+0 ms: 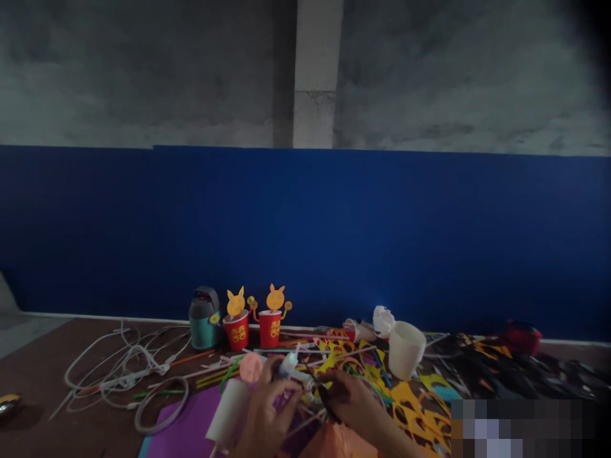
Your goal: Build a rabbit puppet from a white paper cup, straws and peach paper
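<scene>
Two red cups (237, 331) with orange faces (275, 298) stand finished, I judge, behind my hands; what remains is unclear. My right hand (351, 394) grips a dark tool (325, 399) at centre; my left hand (272, 407) curls beside a bottle (289, 362), its hold I cannot tell.

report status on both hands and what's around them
Left hand at a small nozzled bottle. Right hand at a dark item, too dim to name. Grips unclear. White roll, yellow cutouts close by.
</scene>
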Demonstrator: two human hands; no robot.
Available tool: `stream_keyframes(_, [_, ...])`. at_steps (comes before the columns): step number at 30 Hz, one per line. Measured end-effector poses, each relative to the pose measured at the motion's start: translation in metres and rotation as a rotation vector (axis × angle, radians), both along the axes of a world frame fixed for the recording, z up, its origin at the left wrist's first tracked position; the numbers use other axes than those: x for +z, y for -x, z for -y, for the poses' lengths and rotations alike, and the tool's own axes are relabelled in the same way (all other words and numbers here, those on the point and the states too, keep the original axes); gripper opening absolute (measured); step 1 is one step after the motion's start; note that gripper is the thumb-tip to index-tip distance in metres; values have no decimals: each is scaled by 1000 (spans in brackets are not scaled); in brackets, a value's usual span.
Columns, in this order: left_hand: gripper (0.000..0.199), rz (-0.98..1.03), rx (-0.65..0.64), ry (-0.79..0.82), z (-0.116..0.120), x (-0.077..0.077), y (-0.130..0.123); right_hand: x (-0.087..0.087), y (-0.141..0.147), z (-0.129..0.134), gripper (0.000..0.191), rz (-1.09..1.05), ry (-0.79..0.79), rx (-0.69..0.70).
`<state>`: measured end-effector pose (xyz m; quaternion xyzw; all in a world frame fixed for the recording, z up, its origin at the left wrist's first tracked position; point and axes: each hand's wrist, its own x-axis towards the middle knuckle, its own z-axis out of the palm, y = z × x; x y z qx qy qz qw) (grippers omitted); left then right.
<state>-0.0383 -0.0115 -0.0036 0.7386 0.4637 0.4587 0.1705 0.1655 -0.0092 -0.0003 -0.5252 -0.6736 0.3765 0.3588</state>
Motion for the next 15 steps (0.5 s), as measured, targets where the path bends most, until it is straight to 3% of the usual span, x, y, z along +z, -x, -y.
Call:
stream_keyframes(2, [20, 29, 23, -77, 2, -12, 3, -13, 6, -2, 46, -250, -41, -3])
stream_keyframes(4, [23, 62, 22, -121, 3, -19, 2, -19, 12, 1, 44, -359, -81, 67])
stream_keyframes(9, [32, 216, 73, -119, 5, -24, -5, -10, 16, 15, 36, -256, -169, 78])
stream_keyframes(15, [18, 84, -56, -11, -2, -29, 8, -5, 8, 13, 35, -229, -200, 112])
